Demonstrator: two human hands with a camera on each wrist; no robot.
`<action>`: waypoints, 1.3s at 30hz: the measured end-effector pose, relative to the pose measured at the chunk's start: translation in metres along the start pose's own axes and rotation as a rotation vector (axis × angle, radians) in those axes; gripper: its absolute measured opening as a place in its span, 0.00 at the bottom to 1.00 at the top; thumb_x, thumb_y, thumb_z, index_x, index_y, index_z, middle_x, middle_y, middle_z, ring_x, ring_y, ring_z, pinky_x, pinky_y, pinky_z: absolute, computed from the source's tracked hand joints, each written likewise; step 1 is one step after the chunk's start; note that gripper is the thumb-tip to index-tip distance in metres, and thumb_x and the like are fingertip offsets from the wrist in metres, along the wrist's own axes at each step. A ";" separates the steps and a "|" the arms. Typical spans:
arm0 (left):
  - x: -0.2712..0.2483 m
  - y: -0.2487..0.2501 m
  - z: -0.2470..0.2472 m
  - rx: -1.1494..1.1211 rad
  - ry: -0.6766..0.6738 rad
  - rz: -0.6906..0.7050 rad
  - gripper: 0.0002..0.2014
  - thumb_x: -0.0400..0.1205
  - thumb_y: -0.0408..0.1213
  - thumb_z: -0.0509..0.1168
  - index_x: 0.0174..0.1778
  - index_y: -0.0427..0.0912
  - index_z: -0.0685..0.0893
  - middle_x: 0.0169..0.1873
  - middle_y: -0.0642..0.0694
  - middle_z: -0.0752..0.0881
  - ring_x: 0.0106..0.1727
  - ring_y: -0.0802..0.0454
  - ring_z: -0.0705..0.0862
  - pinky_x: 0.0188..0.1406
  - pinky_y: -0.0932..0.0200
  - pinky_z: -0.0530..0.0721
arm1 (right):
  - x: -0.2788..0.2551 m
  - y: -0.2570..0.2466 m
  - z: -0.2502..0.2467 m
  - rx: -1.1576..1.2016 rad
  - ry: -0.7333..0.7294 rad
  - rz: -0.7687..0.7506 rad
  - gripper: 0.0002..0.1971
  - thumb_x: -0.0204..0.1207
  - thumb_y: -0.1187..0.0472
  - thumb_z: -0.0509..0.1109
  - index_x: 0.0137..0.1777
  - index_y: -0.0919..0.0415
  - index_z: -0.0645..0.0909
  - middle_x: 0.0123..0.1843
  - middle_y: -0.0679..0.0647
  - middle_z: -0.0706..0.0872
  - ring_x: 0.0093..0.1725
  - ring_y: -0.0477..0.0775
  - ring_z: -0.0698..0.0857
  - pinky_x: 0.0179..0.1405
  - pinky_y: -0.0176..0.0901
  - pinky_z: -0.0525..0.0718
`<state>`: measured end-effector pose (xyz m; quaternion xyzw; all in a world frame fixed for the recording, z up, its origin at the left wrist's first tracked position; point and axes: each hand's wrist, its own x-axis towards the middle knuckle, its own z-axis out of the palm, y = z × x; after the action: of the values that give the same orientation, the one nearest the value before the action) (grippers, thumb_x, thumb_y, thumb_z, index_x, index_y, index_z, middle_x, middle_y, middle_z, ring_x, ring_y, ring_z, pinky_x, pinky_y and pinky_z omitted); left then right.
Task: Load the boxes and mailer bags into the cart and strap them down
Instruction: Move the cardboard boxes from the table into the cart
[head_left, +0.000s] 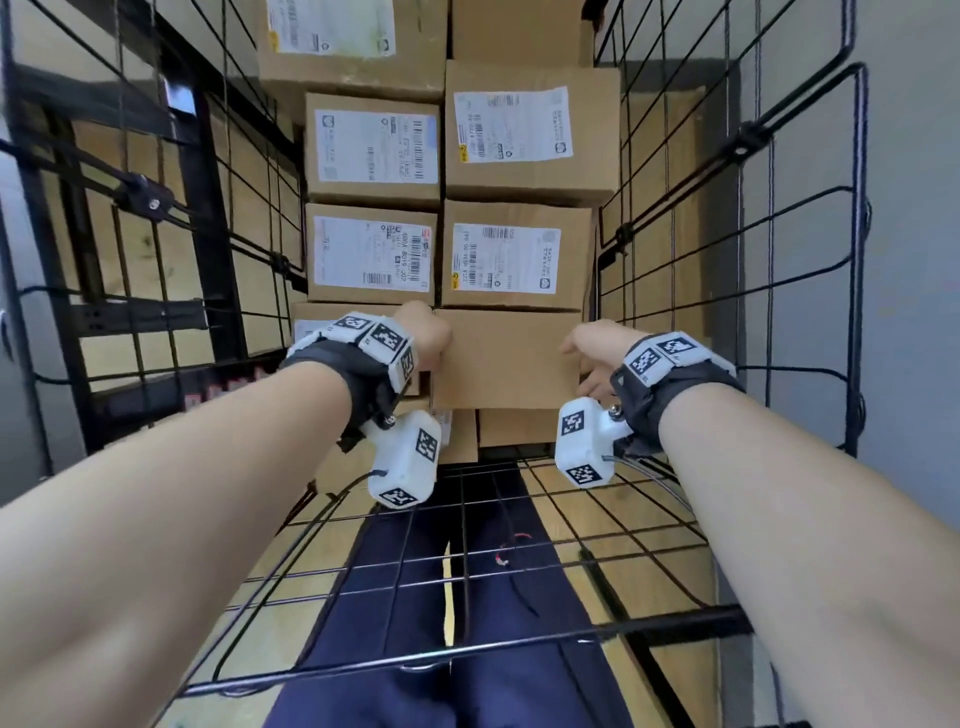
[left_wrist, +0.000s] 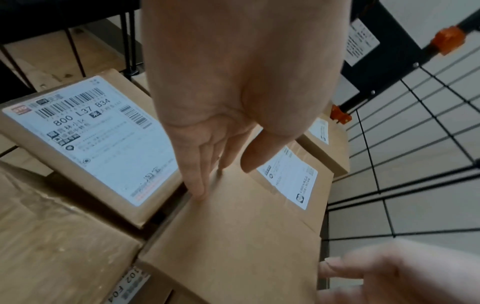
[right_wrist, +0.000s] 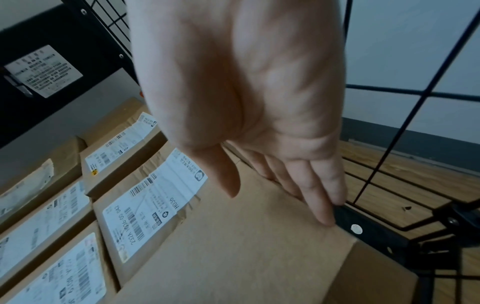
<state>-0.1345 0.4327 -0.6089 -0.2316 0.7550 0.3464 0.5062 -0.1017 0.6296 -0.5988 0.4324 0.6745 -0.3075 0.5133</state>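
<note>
A plain cardboard box (head_left: 506, 358) (left_wrist: 233, 236) (right_wrist: 233, 257) sits at the front of a stack of labelled boxes (head_left: 371, 254) inside the black wire cart (head_left: 727, 260). My left hand (head_left: 423, 332) (left_wrist: 223, 148) lies with straight fingers down the box's left side and its thumb over the top face. On the right edge my right hand (head_left: 589, 353) (right_wrist: 285, 174) presses with straight fingers, the thumb hovering above the top. More labelled boxes (head_left: 514, 124) fill the cart behind. No mailer bag shows.
Wire mesh walls stand close on both sides, and black cords with clips (head_left: 140, 189) run across them. The cart's mesh panel (head_left: 519, 519) lies below my arms, over my legs in navy trousers (head_left: 467, 623). Orange clamps (left_wrist: 446, 39) sit on the frame.
</note>
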 end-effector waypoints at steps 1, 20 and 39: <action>-0.004 0.002 -0.004 0.006 0.016 0.004 0.10 0.81 0.25 0.57 0.35 0.40 0.74 0.46 0.36 0.79 0.47 0.43 0.80 0.60 0.44 0.85 | -0.006 -0.003 0.002 0.012 -0.022 0.009 0.26 0.85 0.59 0.58 0.78 0.73 0.60 0.75 0.70 0.72 0.72 0.70 0.74 0.73 0.58 0.72; -0.228 0.020 -0.097 0.119 0.416 0.434 0.15 0.82 0.31 0.59 0.62 0.40 0.84 0.59 0.39 0.86 0.59 0.43 0.84 0.63 0.50 0.83 | -0.218 -0.010 -0.035 0.175 0.165 -0.517 0.15 0.83 0.64 0.60 0.68 0.65 0.77 0.70 0.63 0.80 0.69 0.61 0.80 0.63 0.51 0.79; -0.365 -0.122 -0.293 -0.054 0.799 0.469 0.21 0.78 0.31 0.61 0.69 0.42 0.77 0.67 0.41 0.81 0.68 0.44 0.79 0.69 0.58 0.74 | -0.403 -0.128 0.123 0.174 0.179 -0.990 0.18 0.81 0.61 0.65 0.70 0.64 0.76 0.60 0.59 0.82 0.56 0.55 0.81 0.61 0.49 0.81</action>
<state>-0.0877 0.1306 -0.2341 -0.1828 0.9136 0.3547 0.0776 -0.1247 0.3601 -0.2516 0.1270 0.8117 -0.5307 0.2084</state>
